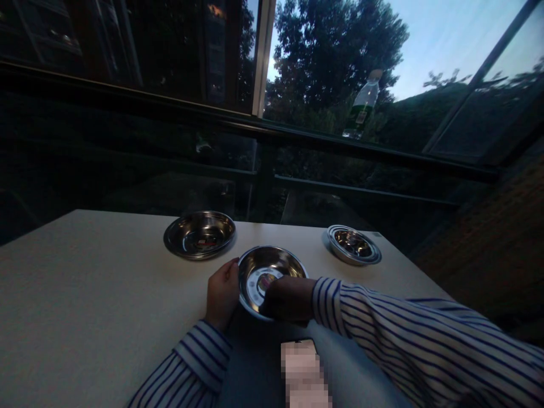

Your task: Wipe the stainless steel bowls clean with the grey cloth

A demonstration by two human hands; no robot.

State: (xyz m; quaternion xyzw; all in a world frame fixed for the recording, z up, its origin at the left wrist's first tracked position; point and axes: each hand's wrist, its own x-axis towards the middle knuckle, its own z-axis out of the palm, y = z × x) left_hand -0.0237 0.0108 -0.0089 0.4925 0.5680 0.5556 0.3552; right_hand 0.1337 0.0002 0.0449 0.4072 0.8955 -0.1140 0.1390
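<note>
A steel bowl (272,263) is tilted toward me at the near edge of the pale table (85,294). My left hand (221,293) grips the bowl's left rim, fingers curled round it. My right hand (289,297) is inside the bowl's lower right part, fingers closed and pressed against the inner surface; whether it holds anything is hidden in the dim light. Both arms wear blue-and-white striped sleeves.
A wide steel plate (199,234) lies behind the bowl to the left. A stack of small steel bowls (353,245) sits at the back right of the table. A green-labelled bottle (362,105) stands on the window ledge. A phone (302,371) lies on my lap.
</note>
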